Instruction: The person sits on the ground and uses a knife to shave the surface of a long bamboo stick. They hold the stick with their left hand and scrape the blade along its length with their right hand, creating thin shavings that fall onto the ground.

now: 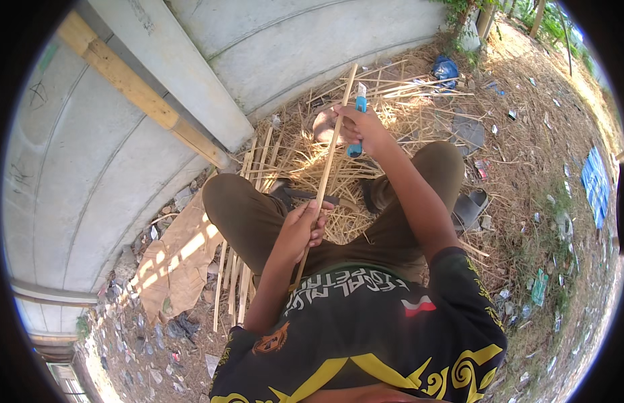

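A long, pale bamboo strip (330, 151) runs at a slant from my lap up past my feet. My left hand (302, 230) is closed round its lower part, just above my lap. Further out, my right hand (367, 129) grips a blue box cutter (361, 105) with its blade out and pointing away from me. The fingers of that hand also touch the strip's upper part. Between my feet lies a dark-bladed tool with what looks like a wooden handle (347, 203), partly hidden behind the strip.
Thin shavings (392, 151) cover the ground round my feet. More bamboo strips (231, 285) lie beside my left leg, near brown cardboard (174, 269). A concrete wall (312, 40) and a leaning bamboo pole (140, 94) stand ahead and left. A sandal (470, 209) lies by my right knee.
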Available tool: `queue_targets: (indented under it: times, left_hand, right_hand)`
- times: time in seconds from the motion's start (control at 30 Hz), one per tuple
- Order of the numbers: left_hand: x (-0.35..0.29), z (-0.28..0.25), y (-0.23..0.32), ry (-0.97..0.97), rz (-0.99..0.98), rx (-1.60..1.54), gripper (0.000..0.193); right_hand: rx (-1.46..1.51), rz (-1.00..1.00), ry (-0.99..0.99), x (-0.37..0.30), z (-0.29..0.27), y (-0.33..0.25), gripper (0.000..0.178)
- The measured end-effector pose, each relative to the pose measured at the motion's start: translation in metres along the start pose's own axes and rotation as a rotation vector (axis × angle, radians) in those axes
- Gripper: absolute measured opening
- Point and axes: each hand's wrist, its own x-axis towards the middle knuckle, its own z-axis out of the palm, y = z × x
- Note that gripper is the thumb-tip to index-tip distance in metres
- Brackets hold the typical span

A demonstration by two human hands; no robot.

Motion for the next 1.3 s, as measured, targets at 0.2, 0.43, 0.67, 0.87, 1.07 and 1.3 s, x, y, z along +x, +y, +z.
queue_targets:
  times: [0.2,0.43,0.67,0.87,1.07,1.3]
  left_hand:
    - [0.000,0.001,-0.008,-0.132,-0.193,0.063,0.031]
    - [0.033,-0.038,-0.037,-0.031,-0.076,-0.164,0.028]
    - [0.038,-0.047,-0.044,0.089,0.021,-0.239,0.027]
    - [0.037,-0.051,-0.046,0.090,0.023,-0.296,0.026]
    - [0.037,-0.048,-0.050,0.116,0.033,-0.246,0.026]
    - [0.043,-0.050,-0.053,0.105,0.008,-0.250,0.025]
  right_hand:
    - [0.121,-0.128,0.254,0.014,-0.044,-0.008,0.021]
    - [-1.520,-0.314,0.222,0.013,-0.037,0.024,0.036]
    - [-1.813,-0.313,-0.086,-0.001,0.014,0.100,0.025]
    - [-1.917,-0.400,-0.171,-0.002,0.017,0.116,0.017]
    - [-1.952,-0.554,-0.116,0.001,0.009,0.134,0.010]
    - [-2.010,-0.372,0.156,0.031,-0.006,0.136,0.013]
